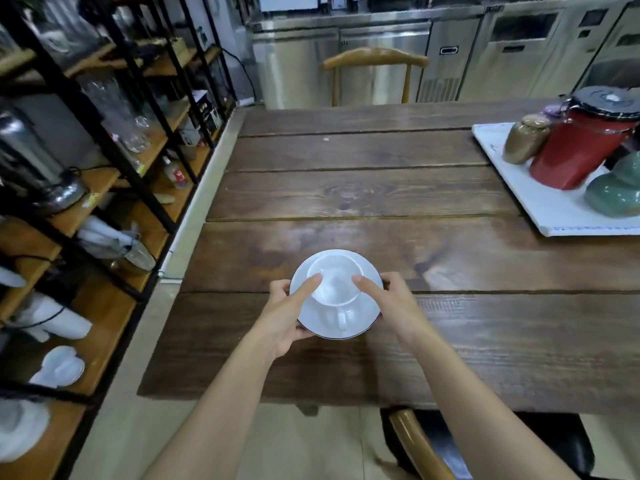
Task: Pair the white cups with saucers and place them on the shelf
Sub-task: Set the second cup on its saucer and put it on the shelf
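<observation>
A white cup [334, 284] sits upright on a white saucer [363, 268], its handle turned toward me. The pair is held just over the near part of the wooden table [346, 195]. My left hand [289, 315] grips the saucer's left rim, with a finger lying against the cup. My right hand [391, 303] grips the right rim, a finger touching the cup's edge. On the left stands the black-framed shelf [104, 317] with wooden boards. A cup and saucer [62, 367] rest on its lower board.
A white tray [554, 209] at the table's right carries a red canister [581, 147], a gold jar and green pots. Wooden chairs stand at the far side [375, 60] and under the near edge [415, 445]. The shelf holds glassware, white dishes and metal pots.
</observation>
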